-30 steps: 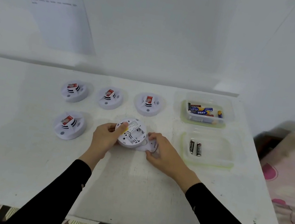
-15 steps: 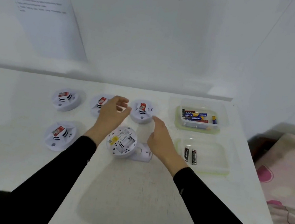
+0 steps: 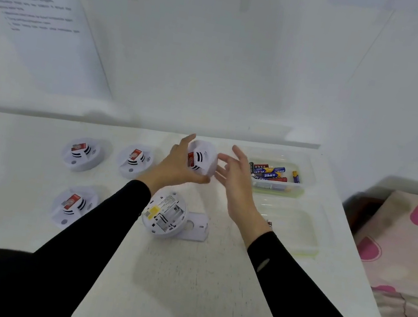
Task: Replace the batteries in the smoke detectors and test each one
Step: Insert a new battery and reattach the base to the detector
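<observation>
My left hand point(image 3: 178, 164) grips a white smoke detector point(image 3: 203, 160) with a red label, lifted off the table and tilted. My right hand point(image 3: 235, 176) hovers just right of it, fingers spread, holding nothing. An opened detector point(image 3: 165, 213) lies face down on the white table point(image 3: 195, 280) with its battery bay showing, its flat cover plate point(image 3: 195, 226) beside it. Three more detectors rest at the left: one at the back left point(image 3: 81, 153), one at the back middle point(image 3: 134, 161), one at the front left point(image 3: 74, 206).
A clear tub point(image 3: 299, 192) with several fresh batteries stands at the back right. In front of it is a second clear tub point(image 3: 300, 234), partly hidden by my right wrist. A printed sheet point(image 3: 37, 19) hangs on the wall. A pink-spotted cloth point(image 3: 408, 247) lies right of the table.
Both hands left the opened detector and reached to the back row. My left hand took hold of the back right detector and lifted it; my right hand rose beside it.
</observation>
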